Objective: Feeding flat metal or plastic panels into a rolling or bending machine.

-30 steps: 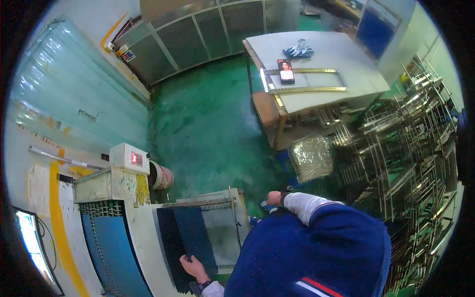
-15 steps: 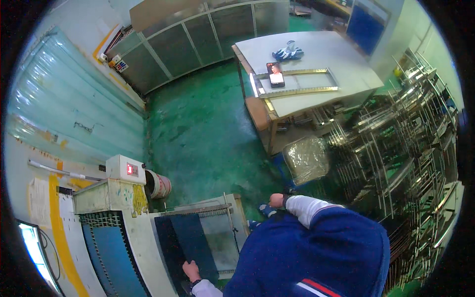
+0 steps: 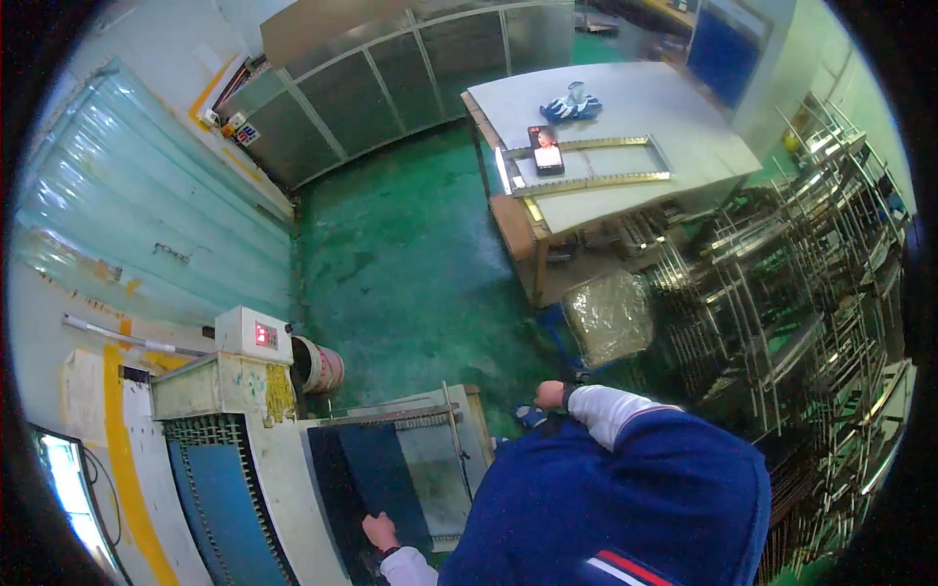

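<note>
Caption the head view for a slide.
Left hand over a dark blue sheet, right hand over the green floor.

- On our white-topped table (image 3: 674, 103) we see a slim metal frame (image 3: 616, 180), a phone (image 3: 547, 154) overlapping its left part, and a blue-and-white glove bundle (image 3: 570, 105).
- On our green floor (image 3: 391, 244) stand a bucket (image 3: 322, 367) and a plastic-covered stool (image 3: 611, 317).
- Across our low pale bed (image 3: 438, 479) lie 2 dark strips (image 3: 389, 464), side by side.

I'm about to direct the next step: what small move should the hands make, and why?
Perhaps bring the right hand to the right side of the frame to steady it: that hand is apart from it, while only the left hand is over the dark blue sheet; contact there is unclear.
</note>
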{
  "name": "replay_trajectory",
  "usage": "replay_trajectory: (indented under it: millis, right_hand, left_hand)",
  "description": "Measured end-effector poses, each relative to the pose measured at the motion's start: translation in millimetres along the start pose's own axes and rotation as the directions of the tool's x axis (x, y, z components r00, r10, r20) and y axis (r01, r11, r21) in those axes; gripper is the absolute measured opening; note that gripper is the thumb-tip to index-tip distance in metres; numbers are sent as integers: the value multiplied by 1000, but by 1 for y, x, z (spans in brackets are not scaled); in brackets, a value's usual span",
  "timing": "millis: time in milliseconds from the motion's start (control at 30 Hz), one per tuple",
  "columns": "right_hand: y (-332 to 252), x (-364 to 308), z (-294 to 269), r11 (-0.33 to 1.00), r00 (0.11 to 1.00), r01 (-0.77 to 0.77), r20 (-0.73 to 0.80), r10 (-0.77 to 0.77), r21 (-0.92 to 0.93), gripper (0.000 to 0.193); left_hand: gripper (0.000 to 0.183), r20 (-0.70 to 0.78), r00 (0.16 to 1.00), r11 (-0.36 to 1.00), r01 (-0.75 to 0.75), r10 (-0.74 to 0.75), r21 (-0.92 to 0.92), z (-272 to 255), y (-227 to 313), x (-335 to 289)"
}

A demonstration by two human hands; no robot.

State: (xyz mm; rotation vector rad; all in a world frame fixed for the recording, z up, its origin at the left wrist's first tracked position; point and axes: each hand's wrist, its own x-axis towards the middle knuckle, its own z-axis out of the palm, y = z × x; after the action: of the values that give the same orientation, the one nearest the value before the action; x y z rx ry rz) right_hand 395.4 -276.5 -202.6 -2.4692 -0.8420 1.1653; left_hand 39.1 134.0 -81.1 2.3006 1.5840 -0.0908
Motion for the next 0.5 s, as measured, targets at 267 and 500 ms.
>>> replay_trajectory:
  millis: [267,500]
  right_hand:
    - [-11,-7,-8,992,993,118,34,-117,-37,30]
    - [1,18,18,997,997,-69,38,68,19,30]
  left_hand:
    - [28,-35,999,998,34,-32,61,-16,34,-18]
    - [29,-68,998,1000,3,-4,-16,-7,17,-11]
